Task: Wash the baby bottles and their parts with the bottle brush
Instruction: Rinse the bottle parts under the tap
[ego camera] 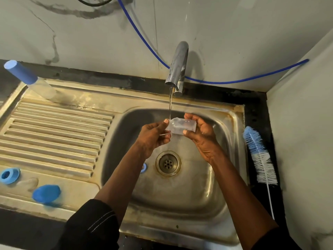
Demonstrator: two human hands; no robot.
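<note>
I see the steel sink point(198, 186), tap point(177, 67) running, bottle brush point(259, 156) lying on the surface right of the basin, left hand point(153, 136) and right hand point(203, 134) each gripping an end of the clear bottle point(180, 125), held sideways under the stream

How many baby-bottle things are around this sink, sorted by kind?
Bottles: 2 (held bottle, capped bottle)
Loose blue parts: 3 (blue ring, blue cap, half-hidden blue piece)
Brushes: 1 (bottle brush)
Total: 6
</note>
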